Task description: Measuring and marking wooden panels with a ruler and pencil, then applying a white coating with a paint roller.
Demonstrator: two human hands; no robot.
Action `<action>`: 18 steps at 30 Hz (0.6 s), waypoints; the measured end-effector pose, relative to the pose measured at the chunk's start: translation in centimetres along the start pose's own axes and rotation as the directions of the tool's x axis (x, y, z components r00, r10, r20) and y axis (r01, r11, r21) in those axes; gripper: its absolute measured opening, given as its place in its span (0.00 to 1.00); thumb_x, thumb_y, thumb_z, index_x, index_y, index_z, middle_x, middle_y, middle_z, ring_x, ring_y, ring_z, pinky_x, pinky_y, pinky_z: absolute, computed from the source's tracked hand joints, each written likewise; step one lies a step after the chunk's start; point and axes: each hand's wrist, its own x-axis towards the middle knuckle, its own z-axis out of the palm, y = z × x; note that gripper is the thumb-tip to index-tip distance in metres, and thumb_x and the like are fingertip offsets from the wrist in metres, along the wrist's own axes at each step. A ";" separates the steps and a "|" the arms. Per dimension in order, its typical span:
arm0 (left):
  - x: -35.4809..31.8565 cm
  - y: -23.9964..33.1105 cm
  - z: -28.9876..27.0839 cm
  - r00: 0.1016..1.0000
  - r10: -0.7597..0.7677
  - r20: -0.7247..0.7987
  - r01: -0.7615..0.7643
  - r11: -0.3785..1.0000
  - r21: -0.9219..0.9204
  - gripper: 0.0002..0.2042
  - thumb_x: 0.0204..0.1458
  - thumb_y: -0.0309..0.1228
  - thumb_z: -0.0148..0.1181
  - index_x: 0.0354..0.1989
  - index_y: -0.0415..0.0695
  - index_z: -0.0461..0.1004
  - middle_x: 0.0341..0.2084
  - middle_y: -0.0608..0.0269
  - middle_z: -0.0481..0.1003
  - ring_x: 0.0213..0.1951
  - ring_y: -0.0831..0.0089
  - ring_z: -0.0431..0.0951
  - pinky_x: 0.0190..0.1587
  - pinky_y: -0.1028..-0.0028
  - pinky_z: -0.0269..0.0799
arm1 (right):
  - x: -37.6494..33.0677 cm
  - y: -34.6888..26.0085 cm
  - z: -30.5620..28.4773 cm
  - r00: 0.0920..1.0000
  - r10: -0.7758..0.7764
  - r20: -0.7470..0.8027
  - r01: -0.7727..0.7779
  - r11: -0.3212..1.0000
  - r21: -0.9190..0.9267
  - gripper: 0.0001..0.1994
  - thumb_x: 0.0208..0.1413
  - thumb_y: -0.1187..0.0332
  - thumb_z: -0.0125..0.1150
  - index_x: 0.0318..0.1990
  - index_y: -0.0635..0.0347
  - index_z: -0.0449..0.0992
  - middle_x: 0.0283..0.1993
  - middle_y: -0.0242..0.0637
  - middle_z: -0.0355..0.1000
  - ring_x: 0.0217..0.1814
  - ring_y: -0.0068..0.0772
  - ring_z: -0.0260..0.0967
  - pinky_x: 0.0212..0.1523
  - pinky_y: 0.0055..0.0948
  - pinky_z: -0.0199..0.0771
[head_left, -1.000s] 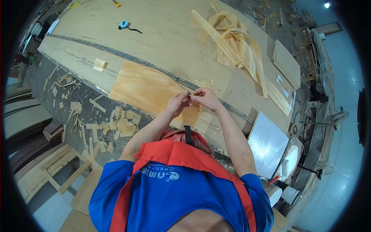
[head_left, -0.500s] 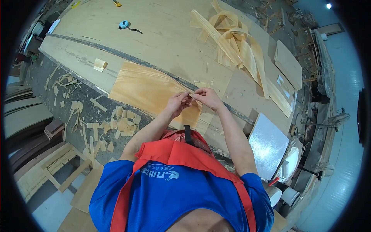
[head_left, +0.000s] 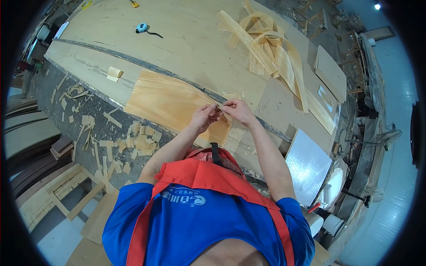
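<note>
I look down over a blue shirt and red apron at a long plywood bench (head_left: 186,48). My left hand (head_left: 203,118) and right hand (head_left: 236,111) meet just above the near right corner of a golden veneer sheet (head_left: 171,104) lying flat on the bench. Both hands pinch a thin pale strip (head_left: 220,109) between fingertips, left fingers curled, right thumb and forefinger closed on it. Far right lies a loose heap of curled veneer strips (head_left: 270,48). A small blue tape measure (head_left: 141,28) sits far left. Wood offcuts (head_left: 133,142) litter the floor near left. A white panel (head_left: 308,166) leans at right.
</note>
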 end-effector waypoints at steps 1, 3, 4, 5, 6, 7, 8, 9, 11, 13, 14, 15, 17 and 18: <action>0.0 0.0 -0.1 1.000 -0.001 -0.001 0.001 1.000 0.003 0.14 0.63 0.38 0.62 0.46 0.40 0.72 0.39 0.57 0.78 0.40 0.65 0.83 0.39 0.69 0.81 | 0.0 -0.1 0.0 1.000 -0.001 0.001 0.001 1.000 -0.002 0.18 0.54 0.60 0.72 0.45 0.66 0.80 0.37 0.38 0.81 0.38 0.23 0.77 0.39 0.24 0.76; 0.1 0.0 -0.1 1.000 -0.002 -0.003 0.002 1.000 0.004 0.14 0.62 0.38 0.62 0.46 0.40 0.72 0.39 0.57 0.79 0.40 0.65 0.83 0.39 0.69 0.81 | -0.1 -0.3 -0.1 0.999 0.024 0.021 -0.023 0.998 -0.056 0.16 0.56 0.63 0.71 0.46 0.65 0.80 0.38 0.35 0.80 0.39 0.22 0.76 0.41 0.24 0.76; 0.1 0.0 -0.1 1.000 -0.005 -0.005 0.005 1.000 0.007 0.14 0.62 0.38 0.62 0.46 0.40 0.72 0.40 0.57 0.79 0.40 0.65 0.83 0.39 0.69 0.81 | -0.1 -0.4 -0.1 0.999 0.038 0.030 -0.035 0.996 -0.083 0.16 0.56 0.64 0.70 0.47 0.65 0.79 0.38 0.34 0.80 0.39 0.21 0.75 0.42 0.23 0.75; 0.1 0.0 -0.1 1.000 -0.008 -0.008 0.008 1.000 0.010 0.14 0.62 0.38 0.63 0.46 0.40 0.72 0.40 0.56 0.79 0.40 0.65 0.83 0.38 0.68 0.80 | -0.1 -0.4 -0.1 0.999 0.037 0.031 -0.035 0.996 -0.085 0.16 0.56 0.64 0.70 0.47 0.65 0.79 0.38 0.34 0.80 0.39 0.21 0.75 0.42 0.23 0.75; 0.1 0.0 -0.1 1.000 -0.007 -0.008 0.007 1.000 0.008 0.14 0.62 0.38 0.63 0.46 0.40 0.72 0.40 0.56 0.79 0.40 0.65 0.83 0.38 0.68 0.80 | 0.0 -0.2 -0.1 0.999 0.026 0.034 -0.024 0.997 -0.069 0.16 0.56 0.64 0.70 0.47 0.65 0.79 0.38 0.34 0.80 0.39 0.21 0.75 0.42 0.23 0.75; 0.1 0.0 -0.1 1.000 -0.009 0.001 0.009 1.000 0.004 0.14 0.62 0.38 0.63 0.46 0.40 0.72 0.40 0.56 0.79 0.40 0.65 0.83 0.39 0.68 0.80 | 0.0 -0.1 -0.2 0.999 0.015 0.036 -0.013 0.998 -0.053 0.16 0.56 0.64 0.71 0.47 0.65 0.80 0.38 0.34 0.80 0.39 0.20 0.75 0.42 0.23 0.75; 0.1 0.1 -0.1 1.000 -0.011 0.009 0.011 1.000 0.000 0.15 0.62 0.38 0.63 0.47 0.40 0.71 0.40 0.56 0.79 0.40 0.65 0.83 0.39 0.68 0.80 | 0.1 0.0 -0.2 0.999 0.004 0.039 -0.003 0.999 -0.037 0.16 0.56 0.64 0.71 0.47 0.65 0.80 0.38 0.34 0.80 0.38 0.20 0.75 0.41 0.23 0.75; 0.2 0.1 -0.2 1.000 -0.013 0.018 0.013 1.000 -0.004 0.15 0.62 0.38 0.63 0.47 0.40 0.71 0.40 0.57 0.79 0.40 0.65 0.82 0.39 0.68 0.80 | 0.2 0.2 -0.2 0.999 0.004 0.039 -0.002 0.999 -0.039 0.16 0.56 0.64 0.71 0.47 0.65 0.80 0.38 0.34 0.80 0.38 0.20 0.75 0.41 0.23 0.75; 0.2 0.0 -0.2 1.000 -0.014 0.023 0.014 1.000 -0.005 0.15 0.61 0.38 0.64 0.47 0.40 0.71 0.40 0.57 0.78 0.40 0.65 0.82 0.39 0.68 0.80 | 0.4 0.5 -0.2 1.000 0.004 0.026 -0.003 0.999 -0.052 0.15 0.56 0.64 0.71 0.46 0.65 0.80 0.37 0.33 0.80 0.38 0.20 0.74 0.41 0.22 0.75; 0.3 0.0 -0.3 0.999 -0.015 0.030 0.015 1.000 -0.005 0.16 0.61 0.38 0.65 0.46 0.40 0.71 0.40 0.57 0.78 0.40 0.66 0.82 0.39 0.68 0.80 | 0.5 0.7 -0.2 1.000 0.004 0.020 -0.003 0.998 -0.058 0.15 0.56 0.64 0.70 0.45 0.65 0.80 0.37 0.33 0.80 0.38 0.19 0.74 0.41 0.22 0.74; 0.3 -0.1 -0.4 0.999 -0.014 0.029 0.015 1.000 -0.006 0.16 0.61 0.38 0.65 0.46 0.40 0.71 0.40 0.57 0.78 0.40 0.66 0.82 0.39 0.68 0.80 | 0.5 0.8 -0.2 1.000 0.004 0.026 -0.003 0.998 -0.061 0.14 0.56 0.64 0.70 0.45 0.65 0.80 0.37 0.32 0.79 0.38 0.19 0.74 0.40 0.22 0.74; 0.4 -0.1 -0.5 1.000 -0.015 0.025 0.015 1.000 0.000 0.16 0.60 0.38 0.65 0.46 0.40 0.71 0.40 0.57 0.78 0.40 0.66 0.82 0.39 0.68 0.80 | 0.5 0.9 -0.2 0.999 0.004 0.032 -0.002 0.998 -0.063 0.14 0.56 0.64 0.70 0.44 0.65 0.81 0.37 0.32 0.79 0.38 0.19 0.74 0.40 0.21 0.74; 0.4 -0.2 -0.8 1.000 -0.017 0.016 0.016 1.000 0.011 0.16 0.60 0.39 0.66 0.45 0.40 0.71 0.39 0.57 0.78 0.40 0.66 0.82 0.39 0.68 0.80 | 0.5 1.0 -0.1 0.999 0.004 0.039 -0.002 0.998 -0.065 0.14 0.57 0.64 0.70 0.44 0.65 0.81 0.37 0.31 0.79 0.38 0.19 0.74 0.40 0.21 0.74; 0.3 -0.2 -0.7 1.000 -0.018 0.018 0.018 1.000 0.012 0.16 0.60 0.39 0.66 0.45 0.40 0.71 0.39 0.57 0.78 0.40 0.66 0.82 0.39 0.68 0.80 | 0.6 1.2 -0.1 0.999 -0.004 0.039 0.006 0.998 -0.062 0.15 0.56 0.62 0.71 0.43 0.65 0.81 0.36 0.32 0.79 0.37 0.19 0.73 0.38 0.22 0.74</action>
